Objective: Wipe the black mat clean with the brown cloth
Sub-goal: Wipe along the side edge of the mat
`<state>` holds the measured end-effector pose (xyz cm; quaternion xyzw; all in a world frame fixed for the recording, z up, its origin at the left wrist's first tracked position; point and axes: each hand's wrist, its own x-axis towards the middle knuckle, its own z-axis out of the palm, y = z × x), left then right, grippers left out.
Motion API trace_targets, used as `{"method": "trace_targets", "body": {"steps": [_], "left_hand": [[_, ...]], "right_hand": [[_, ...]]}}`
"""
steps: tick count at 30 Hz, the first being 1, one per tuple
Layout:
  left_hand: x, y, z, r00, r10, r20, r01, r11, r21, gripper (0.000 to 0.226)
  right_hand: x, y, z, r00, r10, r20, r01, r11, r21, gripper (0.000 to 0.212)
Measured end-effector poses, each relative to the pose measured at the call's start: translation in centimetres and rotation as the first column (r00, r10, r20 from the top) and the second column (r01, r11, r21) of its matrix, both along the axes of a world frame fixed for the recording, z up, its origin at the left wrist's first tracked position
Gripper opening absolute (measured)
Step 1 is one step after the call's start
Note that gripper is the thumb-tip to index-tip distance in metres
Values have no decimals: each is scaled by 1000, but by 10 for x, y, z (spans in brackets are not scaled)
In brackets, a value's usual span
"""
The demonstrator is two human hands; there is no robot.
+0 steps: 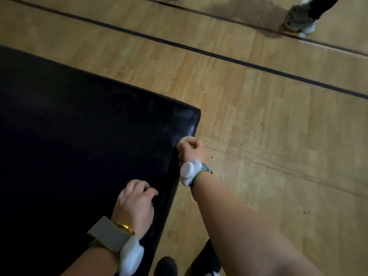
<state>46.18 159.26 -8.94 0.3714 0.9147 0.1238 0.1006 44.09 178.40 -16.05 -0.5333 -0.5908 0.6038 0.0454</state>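
The black mat (79,136) fills the left half of the view, its far right corner near the middle. My right hand (192,151) is at the mat's right edge, fingers curled round the bunched brown cloth (184,141), which touches that edge; most of the cloth is hidden in the fist. My left hand (135,202) rests on the mat nearer to me, close to the same edge, fingers bent with the tips on the surface. Both wrists carry white devices on straps.
A wooden gym floor (278,136) with dark painted lines lies to the right and beyond, sprinkled with small dark crumbs near the mat's corner. Another person's shoe (299,19) stands at the top right. My own dark shoe (165,265) shows at the bottom.
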Motion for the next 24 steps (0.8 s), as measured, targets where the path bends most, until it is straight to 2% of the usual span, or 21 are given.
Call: {"method": "trace_targets", "body": {"steps": [4, 7, 10, 13, 16, 19, 24], "left_hand": [[2, -16, 2, 1000, -15, 25, 15, 1000, -8, 44], [-2, -29, 6, 998, -25, 50, 27, 999, -47, 44], [-6, -30, 16, 995, -5, 95, 19, 989, -148, 37], [-9, -28, 19, 987, 4, 162, 22, 986, -163, 33], [-11, -24, 19, 986, -15, 165, 43, 986, -163, 33], [-8, -24, 20, 987, -51, 153, 75, 984, -159, 34], [-5, -28, 15, 986, -77, 147, 104, 976, -190, 37]], "right_hand": [[1, -3, -2, 997, -43, -62, 46, 998, 53, 21], [19, -11, 0, 999, 18, -44, -14, 995, 94, 17], [66, -50, -4, 998, 55, -15, -55, 998, -4, 23], [104, -93, 2, 990, 140, 35, -138, 989, -48, 28], [89, -81, 7, 995, 97, 20, -97, 995, -8, 19], [62, -55, 10, 998, -68, 5, 68, 998, -2, 16], [69, -68, 28, 999, -22, 33, 21, 999, 33, 18]]}}
